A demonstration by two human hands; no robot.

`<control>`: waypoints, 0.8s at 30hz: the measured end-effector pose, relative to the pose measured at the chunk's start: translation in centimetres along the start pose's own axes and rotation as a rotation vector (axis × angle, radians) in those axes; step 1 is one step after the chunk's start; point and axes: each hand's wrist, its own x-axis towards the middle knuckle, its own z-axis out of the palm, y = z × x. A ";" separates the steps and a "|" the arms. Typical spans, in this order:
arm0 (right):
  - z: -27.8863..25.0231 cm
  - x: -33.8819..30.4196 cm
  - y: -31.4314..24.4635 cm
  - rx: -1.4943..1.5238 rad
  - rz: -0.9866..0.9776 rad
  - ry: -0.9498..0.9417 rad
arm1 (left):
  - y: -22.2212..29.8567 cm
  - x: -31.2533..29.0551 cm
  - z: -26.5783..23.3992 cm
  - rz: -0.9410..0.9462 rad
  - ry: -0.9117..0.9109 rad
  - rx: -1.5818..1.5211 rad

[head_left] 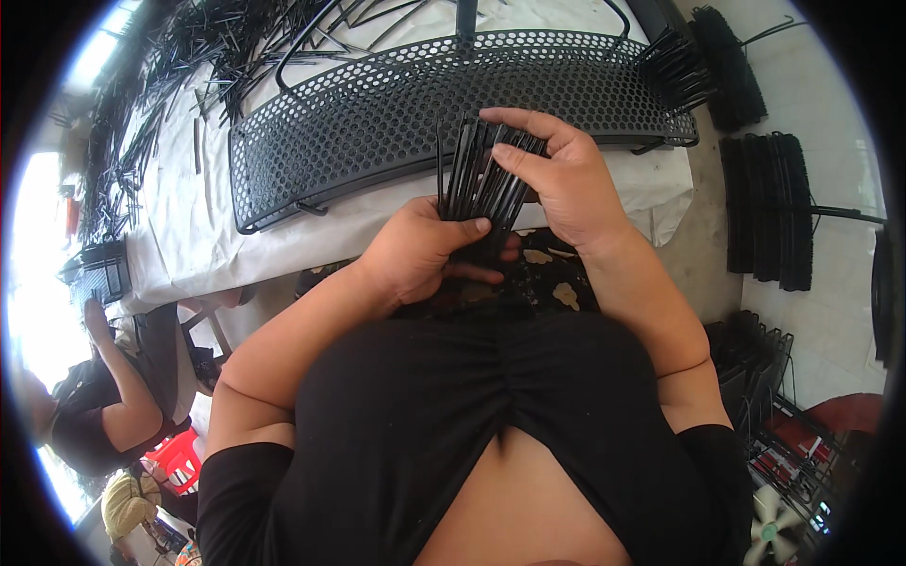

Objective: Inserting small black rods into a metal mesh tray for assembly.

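Many thin black sticks (467,179) are in one bundle, just before the black mesh rack (359,137). The left hand (415,245) is closed around their lower part, and the right hand (578,184) pinches the upper ends.

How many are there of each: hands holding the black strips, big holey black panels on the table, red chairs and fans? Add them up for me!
Hands on the strips: 2 (left hand, right hand)
Big perforated black panel: 1
Red plastic chair: 1
Fan: 1
Total: 5
The black strips overlap too much to count.
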 end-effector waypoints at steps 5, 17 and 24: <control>-0.2 -0.4 -0.2 -0.018 0.074 0.032 | -0.1 0.2 0.2 0.010 0.019 0.077; -14.7 4.2 -5.5 -0.050 -0.914 0.583 | 0.7 0.8 -1.1 0.027 0.038 -0.021; -16.3 4.0 -5.6 -0.400 -1.042 0.838 | 0.5 1.3 -1.9 0.071 0.080 -0.002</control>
